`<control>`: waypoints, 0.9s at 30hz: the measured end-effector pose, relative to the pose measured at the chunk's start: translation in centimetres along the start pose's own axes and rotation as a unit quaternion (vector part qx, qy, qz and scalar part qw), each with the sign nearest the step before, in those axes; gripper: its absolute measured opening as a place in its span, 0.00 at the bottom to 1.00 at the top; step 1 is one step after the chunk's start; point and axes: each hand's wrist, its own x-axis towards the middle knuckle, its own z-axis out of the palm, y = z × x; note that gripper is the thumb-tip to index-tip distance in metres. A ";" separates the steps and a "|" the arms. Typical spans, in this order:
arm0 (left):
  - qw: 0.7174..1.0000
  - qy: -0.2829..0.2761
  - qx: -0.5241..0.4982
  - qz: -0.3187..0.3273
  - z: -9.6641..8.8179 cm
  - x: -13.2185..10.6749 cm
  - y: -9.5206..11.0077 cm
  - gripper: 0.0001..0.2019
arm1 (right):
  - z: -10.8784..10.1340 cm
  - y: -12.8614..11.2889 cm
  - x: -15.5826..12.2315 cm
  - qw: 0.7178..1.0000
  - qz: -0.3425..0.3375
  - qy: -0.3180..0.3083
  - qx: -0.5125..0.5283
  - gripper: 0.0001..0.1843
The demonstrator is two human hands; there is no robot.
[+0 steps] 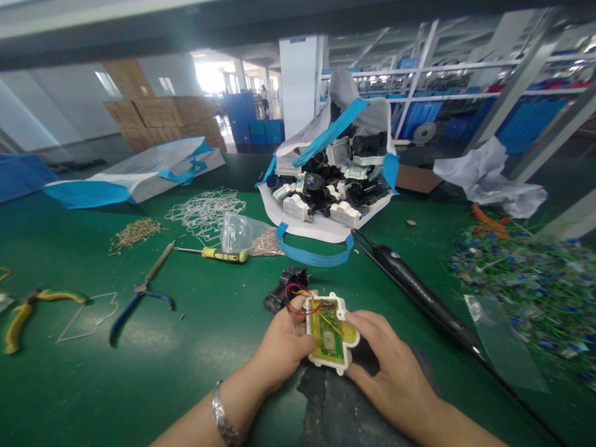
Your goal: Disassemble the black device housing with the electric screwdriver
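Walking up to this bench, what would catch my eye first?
Probably the two hands, left hand and right hand, at the near edge, together holding a white casing with a green circuit board and red wires. Behind it, a white bag spills black and white parts onto the green table.

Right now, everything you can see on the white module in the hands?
The module is a white plastic housing with small tabs at the rim, open face up, showing a green circuit board on a yellowish insert. Red and yellow wires run from it to a black part on the mat. The left hand and right hand hold its sides.
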 end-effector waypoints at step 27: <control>0.998 0.048 -0.017 -0.027 0.4 0.1 0.0 0.30 | 0.0 -0.1 0.0 1.000 -0.010 -0.011 -0.018 0.26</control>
